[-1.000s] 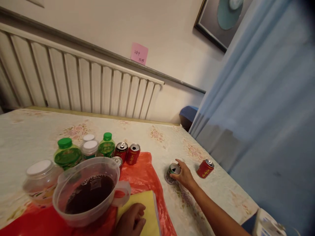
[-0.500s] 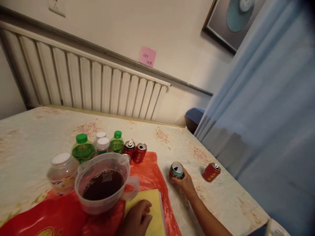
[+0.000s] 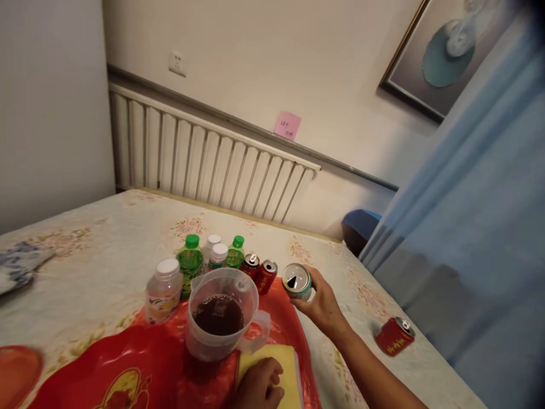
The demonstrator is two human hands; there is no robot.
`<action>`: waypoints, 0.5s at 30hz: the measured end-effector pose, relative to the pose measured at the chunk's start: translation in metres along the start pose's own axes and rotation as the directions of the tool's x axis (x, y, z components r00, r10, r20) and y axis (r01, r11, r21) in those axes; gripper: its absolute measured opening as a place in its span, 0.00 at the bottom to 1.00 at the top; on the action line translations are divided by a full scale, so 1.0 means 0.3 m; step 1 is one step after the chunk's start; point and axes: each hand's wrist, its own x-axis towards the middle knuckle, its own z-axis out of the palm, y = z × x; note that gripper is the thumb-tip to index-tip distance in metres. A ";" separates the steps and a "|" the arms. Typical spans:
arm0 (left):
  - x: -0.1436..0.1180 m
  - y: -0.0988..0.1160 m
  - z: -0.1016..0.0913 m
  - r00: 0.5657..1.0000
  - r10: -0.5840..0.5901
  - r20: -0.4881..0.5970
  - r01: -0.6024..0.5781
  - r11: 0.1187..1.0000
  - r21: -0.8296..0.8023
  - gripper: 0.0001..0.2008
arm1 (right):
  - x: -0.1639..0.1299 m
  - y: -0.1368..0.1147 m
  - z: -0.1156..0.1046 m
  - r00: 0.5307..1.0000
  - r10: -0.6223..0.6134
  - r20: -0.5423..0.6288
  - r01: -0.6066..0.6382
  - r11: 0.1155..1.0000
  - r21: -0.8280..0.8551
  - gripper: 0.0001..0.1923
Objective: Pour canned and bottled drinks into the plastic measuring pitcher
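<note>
**A:** Holding what, there in the middle of the frame?

**B:** My right hand [image 3: 323, 307] has a small opened aluminium can with a pale green side [image 3: 297, 281]. Fingers and thumb are wrapped round its lower body, so the hand is closed on it. It hangs clear of the cloth, just right of the clear plastic measuring jug of dark liquid [image 3: 221, 321], with its top tipped toward the camera. I would say gripping it low leaves the mouth free.

**A:** And your other hand?

**B:** My left hand [image 3: 259, 389] sits at the bottom centre, fingers curled and pressed flat on a yellow pad or booklet [image 3: 279, 363]. It grasps nothing; it only rests there, touching the pad, perhaps to steady it on the slippery red plastic sheet [image 3: 140, 363] beneath.

**A:** Why is the jug on that sheet?

**B:** I judge the sheet guards the floral cream tablecloth [image 3: 85, 267] against spills; the jug stands upright on it, handle toward my left hand.

**A:** What crowds behind the jug?

**B:** A huddle above it: two green-capped green bottles [image 3: 190, 264], two white-capped bottles [image 3: 218, 255], a white-lidded clear jar [image 3: 164, 289] at the left, and two upright red cans [image 3: 260, 272], all close together, several touching.

**A:** Anything stray?

**B:** One red can lying on its side [image 3: 395, 336], well apart at the lower right, near the blue curtain [image 3: 477, 238].
</note>
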 end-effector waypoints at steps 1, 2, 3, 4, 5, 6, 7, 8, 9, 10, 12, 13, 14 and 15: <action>-0.001 0.001 -0.001 1.000 -0.001 0.003 0.001 1.000 -0.005 0.14 | 0.018 -0.025 0.004 0.999 -0.038 0.007 0.038 0.999 -0.010 0.30; -0.001 -0.001 -0.001 1.000 -0.004 0.004 0.004 1.000 -0.012 0.15 | 0.033 -0.048 0.008 0.997 -0.075 0.017 0.076 0.997 -0.023 0.30; 0.001 -0.004 0.000 1.000 -0.006 0.004 0.006 1.000 -0.021 0.15 | 0.046 -0.069 0.012 0.993 -0.115 0.031 0.116 0.993 -0.039 0.31; 0.004 -0.010 0.002 1.000 -0.008 0.009 0.008 1.000 -0.029 0.14 | 0.056 -0.088 0.017 0.987 -0.154 0.048 0.157 0.986 -0.056 0.31; 0.008 -0.018 0.005 1.000 -0.014 0.014 0.014 0.999 -0.038 0.14 | 0.065 -0.105 0.021 0.979 -0.194 0.067 0.199 0.977 -0.072 0.32; 0.012 -0.026 0.009 1.000 -0.022 0.023 0.023 0.999 -0.049 0.14 | 0.072 -0.122 0.025 0.969 -0.232 0.084 0.239 0.967 -0.087 0.34; 0.016 -0.034 0.012 0.999 -0.028 0.031 0.030 0.998 -0.061 0.15 | 0.078 -0.137 0.029 0.959 -0.267 0.099 0.276 0.956 -0.102 0.35; 0.019 -0.040 0.015 0.999 -0.032 0.039 0.035 0.997 -0.073 0.15 | 0.083 -0.151 0.032 0.948 -0.297 0.116 0.310 0.944 -0.114 0.36; 0.019 -0.043 0.016 0.998 -0.034 0.043 0.038 0.996 -0.081 0.16 | 0.088 -0.164 0.034 0.937 -0.324 0.131 0.339 0.933 -0.122 0.37; 0.018 -0.042 0.016 0.999 -0.034 0.041 0.037 0.996 -0.086 0.16 | 0.093 -0.176 0.036 0.927 -0.346 0.145 0.364 0.923 -0.126 0.37; 0.012 -0.030 0.009 0.999 -0.033 0.032 0.036 0.996 -0.085 0.16 | 0.103 -0.198 0.039 0.908 -0.382 0.172 0.405 0.905 -0.131 0.37; 0.007 -0.019 0.003 0.999 -0.038 0.030 0.040 0.996 -0.078 0.16 | 0.109 -0.207 0.039 0.900 -0.396 0.185 0.422 0.896 -0.137 0.37; 0.002 -0.007 -0.003 0.999 -0.043 0.030 0.045 0.997 -0.069 0.16 | 0.115 -0.215 0.039 0.891 -0.408 0.198 0.439 0.886 -0.148 0.36; -0.002 0.006 -0.010 0.998 -0.046 0.033 0.048 0.997 -0.058 0.16 | 0.121 -0.222 0.040 0.882 -0.422 0.210 0.457 0.874 -0.164 0.36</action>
